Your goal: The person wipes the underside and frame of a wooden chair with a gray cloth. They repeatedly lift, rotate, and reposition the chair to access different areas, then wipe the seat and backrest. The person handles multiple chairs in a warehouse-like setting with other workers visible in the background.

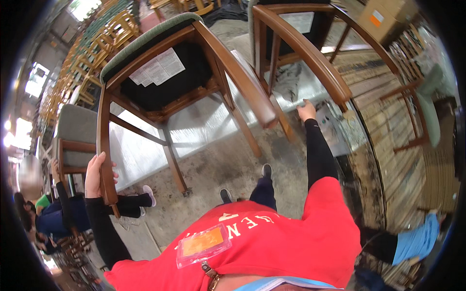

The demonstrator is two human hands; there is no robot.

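Observation:
A brown wooden chair (pixel 224 72) with a grey-green padded seat is tipped in front of me, showing its black underside and white paper labels (pixel 158 68). The fingers of my left hand (pixel 99 175) wrap around its left leg near the end. My right hand (pixel 307 111) is apart from this chair, loosely open with nothing visible in it, close to the silvery wrapped surface. Beyond it, a second brown wooden chair (pixel 310 58) is also tipped, its legs pointing toward me. Part of that chair lies outside the picture.
A silvery plastic-covered bench (pixel 194 138) runs behind the chair. At left, a person in dark clothes (pixel 63 216) is by another grey chair (pixel 77 121). Wooden planking (pixel 374 97), a green-backed chair (pixel 429 109), cartons (pixel 388 19) and a person in light blue (pixel 417 240) are at right.

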